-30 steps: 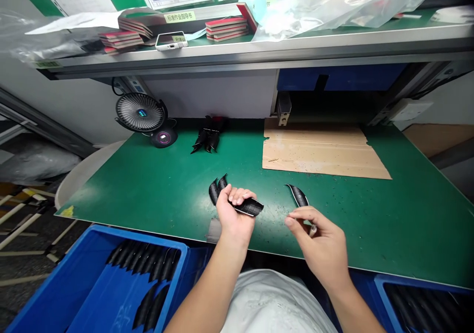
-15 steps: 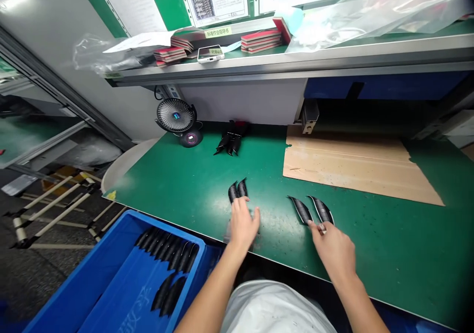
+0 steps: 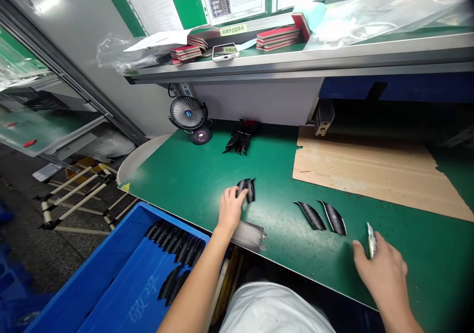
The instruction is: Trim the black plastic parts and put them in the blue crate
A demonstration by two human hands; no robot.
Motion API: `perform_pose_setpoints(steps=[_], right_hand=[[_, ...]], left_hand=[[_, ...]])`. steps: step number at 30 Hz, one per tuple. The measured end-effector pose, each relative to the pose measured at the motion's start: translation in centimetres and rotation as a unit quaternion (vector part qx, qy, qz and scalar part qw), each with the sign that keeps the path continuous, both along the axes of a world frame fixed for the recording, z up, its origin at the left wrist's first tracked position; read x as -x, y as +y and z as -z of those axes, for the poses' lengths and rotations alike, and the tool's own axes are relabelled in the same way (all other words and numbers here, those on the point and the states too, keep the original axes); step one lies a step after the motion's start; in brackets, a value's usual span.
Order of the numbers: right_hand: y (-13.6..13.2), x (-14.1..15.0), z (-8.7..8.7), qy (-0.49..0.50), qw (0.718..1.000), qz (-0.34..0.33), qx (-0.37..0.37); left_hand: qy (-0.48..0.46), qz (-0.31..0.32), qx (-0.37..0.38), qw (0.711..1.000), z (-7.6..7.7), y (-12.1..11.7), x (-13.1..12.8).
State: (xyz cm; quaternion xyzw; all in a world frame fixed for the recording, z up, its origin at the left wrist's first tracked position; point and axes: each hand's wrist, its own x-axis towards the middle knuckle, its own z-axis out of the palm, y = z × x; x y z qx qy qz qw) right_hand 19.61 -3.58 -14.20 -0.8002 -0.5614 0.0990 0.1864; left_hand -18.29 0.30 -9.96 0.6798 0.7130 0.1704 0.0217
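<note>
My left hand [image 3: 231, 208] is at the middle of the green table, its thumb and fingertips closed on one of two black curved pieces [image 3: 242, 184]. The second black curved piece [image 3: 251, 191] lies right beside it, close to my thumb. My right hand [image 3: 385, 271] hovers over the table's right side, holding a small pale pointed tool [image 3: 372, 240] along the fingers; the thumb stands apart from it. Between my hands lie two more pieces, a left curved piece [image 3: 311, 215] and a right curved piece [image 3: 334, 218]. A greyish worn patch [image 3: 250, 235] shows at the table's front edge.
A blue crate [image 3: 111, 254] at the left holds rows of black pieces [image 3: 176, 239]. Behind are a small fan [image 3: 188, 113], a dark pile of pieces [image 3: 241, 136] and a cardboard sheet [image 3: 370, 167]. A shelf [image 3: 259, 66] with red stacks [image 3: 277, 38] spans above.
My right hand has moved right, away from the pair of curved pieces, with the pale tool. My left hand has come onto the left-hand piece of the other pair, which now sits tilted. The view has shifted.
</note>
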Motion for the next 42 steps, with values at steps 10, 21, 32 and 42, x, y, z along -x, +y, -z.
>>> perform_pose_setpoints(steps=[10,21,32,42], right_hand=[[-2.2,4.3,-3.2,0.02,0.983,-0.092,-0.158],[-3.0,13.7,-6.2,0.274,0.858,-0.432,0.038],[-0.3,16.9,-2.3,-0.022,0.821,-0.569,-0.033],[-2.5,18.6,-2.4,-0.129,0.79,-0.59,-0.104]], left_hand=[[-0.129,0.089,-0.006,0.988,-0.1,-1.4,-0.7],[-0.718,-0.034,0.081,0.69,-2.0,-8.7,-5.1],[-0.46,-0.199,-0.032,0.865,1.3,-7.5,3.9],[-0.278,-0.317,-0.059,0.905,4.1,-3.7,4.3]])
